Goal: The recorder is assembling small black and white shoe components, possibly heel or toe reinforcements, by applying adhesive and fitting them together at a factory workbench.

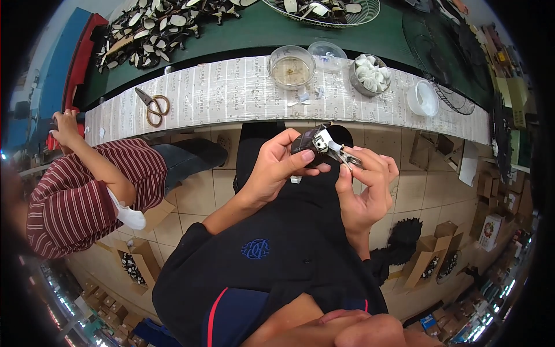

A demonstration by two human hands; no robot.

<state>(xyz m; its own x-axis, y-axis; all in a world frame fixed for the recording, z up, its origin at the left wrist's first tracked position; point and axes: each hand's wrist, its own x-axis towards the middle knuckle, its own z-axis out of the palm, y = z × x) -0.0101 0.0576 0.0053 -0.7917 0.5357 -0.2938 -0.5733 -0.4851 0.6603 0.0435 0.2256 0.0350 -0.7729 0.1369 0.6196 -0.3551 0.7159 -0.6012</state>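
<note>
My left hand is closed around a dark, glossy shoe part, held in front of my chest just off the bench edge. A white patch with dark marks shows at its right end. My right hand pinches a small metal tool with thumb and fingers, its end against the shoe part. The tool's exact kind is hard to make out. Scissors with brown handles lie on the bench to the left, away from both hands.
The paper-covered bench carries a clear round tub, a bowl of white wads and a white cup. Behind lie a heap of dark shoe parts and a wire basket. A person in striped clothing is at left.
</note>
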